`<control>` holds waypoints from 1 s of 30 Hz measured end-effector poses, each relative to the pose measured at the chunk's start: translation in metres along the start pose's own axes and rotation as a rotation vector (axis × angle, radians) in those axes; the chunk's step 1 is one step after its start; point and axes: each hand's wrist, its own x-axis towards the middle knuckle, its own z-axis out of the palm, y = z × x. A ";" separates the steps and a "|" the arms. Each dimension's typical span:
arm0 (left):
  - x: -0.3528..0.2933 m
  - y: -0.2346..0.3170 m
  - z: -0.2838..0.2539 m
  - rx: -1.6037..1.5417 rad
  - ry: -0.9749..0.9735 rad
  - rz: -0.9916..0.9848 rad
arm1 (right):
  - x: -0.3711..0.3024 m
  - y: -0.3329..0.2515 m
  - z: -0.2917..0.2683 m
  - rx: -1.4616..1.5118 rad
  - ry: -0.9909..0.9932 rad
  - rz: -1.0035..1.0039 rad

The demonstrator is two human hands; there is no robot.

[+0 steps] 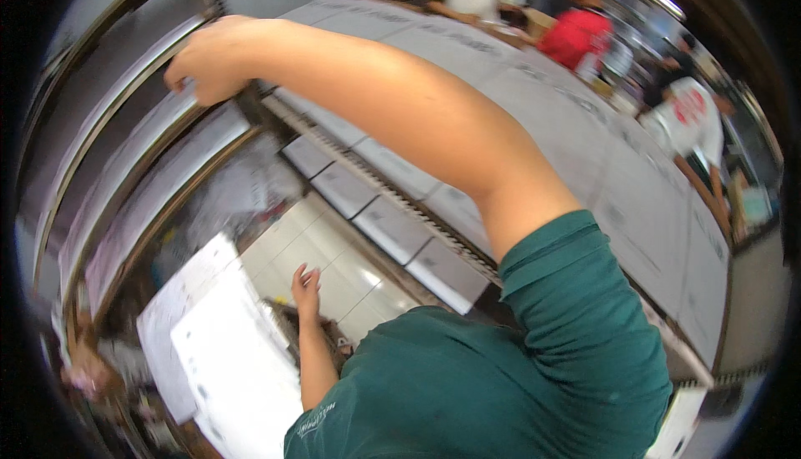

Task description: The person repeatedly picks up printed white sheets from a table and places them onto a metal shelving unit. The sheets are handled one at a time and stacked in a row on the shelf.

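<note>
My right arm stretches across to the upper left. At its end my right hand [215, 60] is at a rack, its fingers curled down next to the metal shelf edge [125, 92]. The picture is smeared there, and anything inside those fingers is hidden. Lower down, my left hand [307, 290] hangs over the tiled floor with its fingers loosely bent and apart, holding nothing. Beside that arm lies a large white board or sheet [234, 359] with small dark marks.
A long grey-covered surface [617, 184] fills the right, with pale boxes [392, 227] in rows under its edge. Clear plastic wrapping [242, 200] sits by the lower rack shelves. Several people work at the far side, one in a red shirt [577, 37]. Pale floor tiles [292, 250] show between.
</note>
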 end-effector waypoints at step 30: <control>-0.074 0.021 -0.115 -0.467 1.286 0.063 | -0.168 -0.022 0.541 0.837 -1.194 0.603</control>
